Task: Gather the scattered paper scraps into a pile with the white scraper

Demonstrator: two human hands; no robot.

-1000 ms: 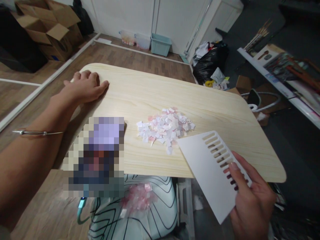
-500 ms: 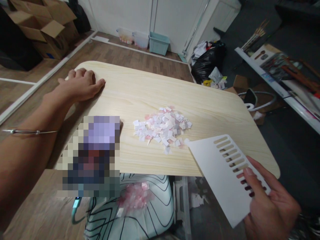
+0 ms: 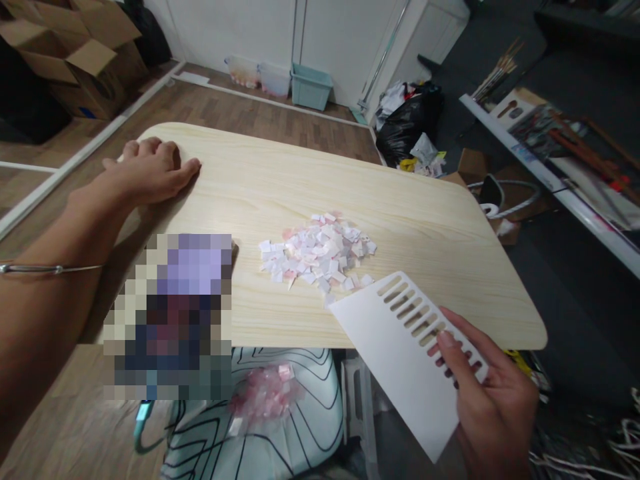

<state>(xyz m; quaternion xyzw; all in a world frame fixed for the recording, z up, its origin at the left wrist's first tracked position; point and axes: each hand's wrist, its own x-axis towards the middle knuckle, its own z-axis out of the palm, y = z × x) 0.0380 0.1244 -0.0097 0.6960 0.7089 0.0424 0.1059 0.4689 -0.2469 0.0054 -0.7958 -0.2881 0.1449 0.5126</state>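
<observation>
You hold the card (image 3: 395,353) in your right hand (image 3: 493,393), at the lower right of the frame.
Your thumb and fingers pinch its slotted edge, a good place to hold; your left hand (image 3: 150,170) lies palm down on the table (image 3: 250,173) at the upper left, and you seem to grip nothing there. The card looks light, thin and fairly stiff, but it may bend if you push hard. Its tip is by the paper bits (image 3: 320,247) in the middle, which look very light and easy to scatter. At the top, one clear bin (image 3: 243,73) has small pale things in it, too blurry to name; you cannot tell what is in the blue bin (image 3: 311,90) or the box (image 3: 95,65) at the upper left.
</observation>
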